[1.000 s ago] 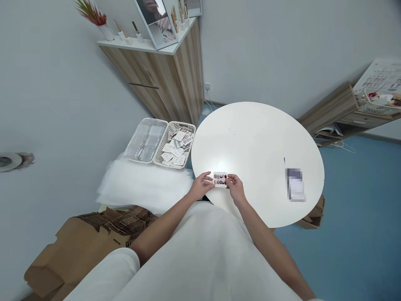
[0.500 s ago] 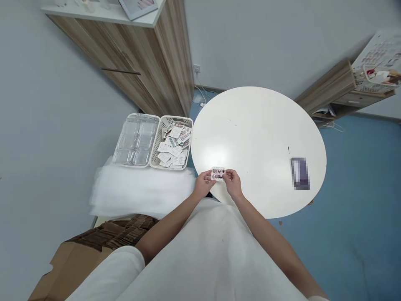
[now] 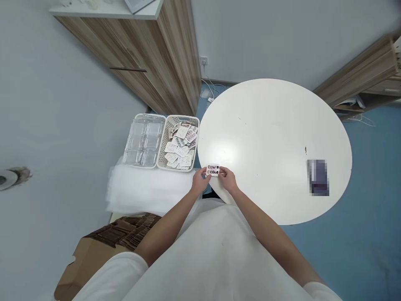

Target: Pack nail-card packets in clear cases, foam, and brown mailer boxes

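Between my two hands is a small press-on nail card [image 3: 213, 170], white with two rows of dark and pinkish oval pieces. My left hand [image 3: 199, 182] pinches its left edge, thumb at the lower corner. The right edge is pinched by my right hand [image 3: 228, 180]. The card is held over the near left rim of a white oval table [image 3: 266, 133]. To the left, a white perforated basket [image 3: 161, 156] holds a loose pile of similar cards [image 3: 181, 146], some face up and some showing printed white backs.
Beside the basket, clear plastic trays [image 3: 142, 140] lie in another white basket. White foam sheets [image 3: 150, 188] and folded cardboard boxes [image 3: 90, 255] are at lower left. A pixelated dark object [image 3: 318, 177] lies on the table's right. A wooden cabinet [image 3: 140, 54] stands behind.
The camera view has turned slightly left, so the table and baskets appear farther right. My hands still hold the card, which now lies flatter and a bit left in view.
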The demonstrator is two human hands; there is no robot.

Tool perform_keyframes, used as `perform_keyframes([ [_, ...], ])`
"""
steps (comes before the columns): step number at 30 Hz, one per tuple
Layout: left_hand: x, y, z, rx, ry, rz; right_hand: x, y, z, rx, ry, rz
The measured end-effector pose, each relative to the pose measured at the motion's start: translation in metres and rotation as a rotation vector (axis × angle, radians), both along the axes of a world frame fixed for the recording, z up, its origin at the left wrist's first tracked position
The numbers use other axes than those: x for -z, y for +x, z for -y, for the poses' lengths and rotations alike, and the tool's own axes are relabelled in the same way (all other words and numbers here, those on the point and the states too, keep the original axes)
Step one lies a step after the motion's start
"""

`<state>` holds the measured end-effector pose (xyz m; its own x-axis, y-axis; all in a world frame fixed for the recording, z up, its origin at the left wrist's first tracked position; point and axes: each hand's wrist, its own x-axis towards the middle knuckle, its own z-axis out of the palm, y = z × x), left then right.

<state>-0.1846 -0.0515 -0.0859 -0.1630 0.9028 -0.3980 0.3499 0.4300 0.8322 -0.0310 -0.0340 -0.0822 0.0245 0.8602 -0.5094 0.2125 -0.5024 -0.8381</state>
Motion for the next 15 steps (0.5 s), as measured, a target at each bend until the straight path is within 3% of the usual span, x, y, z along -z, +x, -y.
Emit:
perform_keyframes([
  [7, -0.010, 0.004, 0.000, 0.084, 0.067, -0.131, -0.002, 0.005, 0.006, -0.119, 0.103, 0.147],
  [12, -0.015, 0.002, 0.011, 0.289, 0.175, -0.253, -0.011, 0.008, 0.020, -0.459, 0.388, 0.465],
  [15, -0.015, 0.000, 0.013, 0.392, 0.209, -0.267, -0.013, 0.007, 0.022, -0.647, 0.448, 0.608],
])
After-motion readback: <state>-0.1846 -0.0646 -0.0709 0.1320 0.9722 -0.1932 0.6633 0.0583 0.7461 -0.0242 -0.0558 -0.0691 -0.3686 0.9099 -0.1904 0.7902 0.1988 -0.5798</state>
